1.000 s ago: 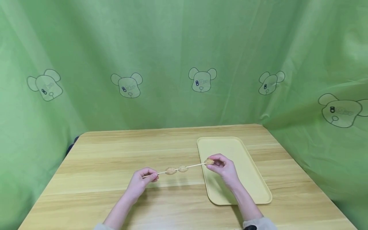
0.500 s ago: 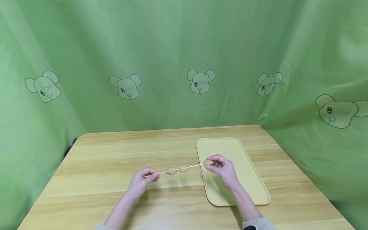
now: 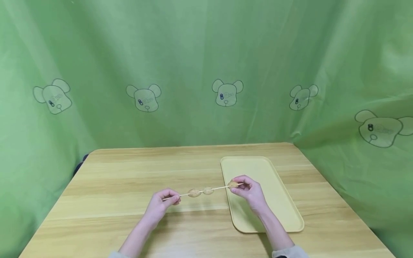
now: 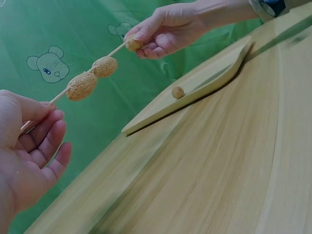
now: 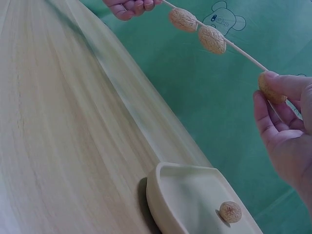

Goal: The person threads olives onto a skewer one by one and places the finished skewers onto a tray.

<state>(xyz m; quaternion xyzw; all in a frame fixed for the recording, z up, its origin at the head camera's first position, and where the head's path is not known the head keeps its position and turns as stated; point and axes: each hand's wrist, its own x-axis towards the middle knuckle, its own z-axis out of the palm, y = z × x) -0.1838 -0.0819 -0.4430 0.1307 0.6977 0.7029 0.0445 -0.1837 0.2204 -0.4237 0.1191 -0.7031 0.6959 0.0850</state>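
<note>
"What is the biggest thing there?"

"A green curtain [image 3: 184,46] with round-eared animal faces printed on it. It hangs behind and beside a wooden table [image 3: 106,211]."

"And on the table?"

"A pale yellow tray [image 3: 248,166], lying flat towards the right side."

"Where are the person's hands?"

"Both are raised. The left hand [image 3: 159,205] is over the table, its thumb and forefinger pinching one end of a stick, the other fingers loosely bent. The right hand [image 3: 253,194] is over the tray, its thumb and fingers closed around a ball near the stick's other end."

"How does the stick lie?"

"The thin stick [image 3: 221,187] runs between the two hands, tilted a little, clear of the table."

"What is threaded on it?"

"Three wrinkled tan balls. The first ball [image 5: 183,20] and the second ball [image 5: 213,39] are just beside each other, nearer the left hand. The third ball [image 5: 272,87], apart from them, is the one in the right hand's grip."

"Any others?"

"A loose ball [image 5: 230,212] rests on the tray."
</note>
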